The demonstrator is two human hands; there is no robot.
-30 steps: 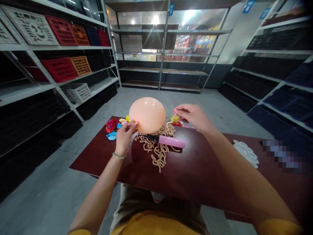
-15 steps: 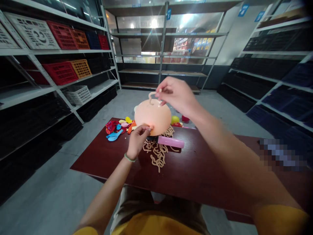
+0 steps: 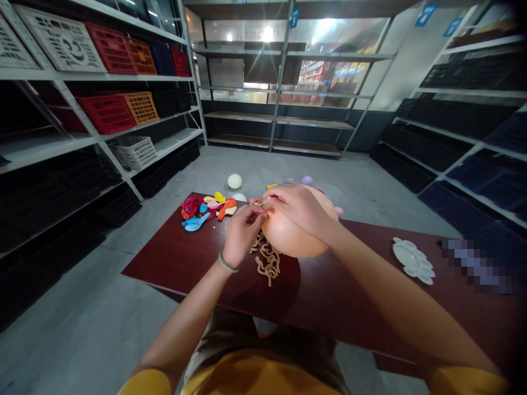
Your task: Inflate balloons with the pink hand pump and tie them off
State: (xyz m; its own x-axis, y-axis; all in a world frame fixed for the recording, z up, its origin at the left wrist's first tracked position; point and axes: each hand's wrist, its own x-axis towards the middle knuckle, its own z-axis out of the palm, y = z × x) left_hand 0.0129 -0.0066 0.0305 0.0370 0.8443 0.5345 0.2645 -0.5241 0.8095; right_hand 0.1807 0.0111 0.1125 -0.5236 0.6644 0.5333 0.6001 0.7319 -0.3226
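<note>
Peach balloon (image 3: 298, 236) held over the table (image 3: 164, 258), just above the tan strands (image 3: 268, 266). Its neck is pinched between thumb and fingertips of the left hand (image 3: 244, 233). Right hand (image 3: 294, 206) curled against the balloon at the neck; whether anything is gripped there can't be told. Blue shelf tag (image 3: 425, 15) reads "4"; center tag (image 3: 294, 17) looks like "5"; far-right tag (image 3: 453, 27) unreadable. Strip at table right (image 3: 475, 266) is pixelated, text illegible. No brand can be read.
</note>
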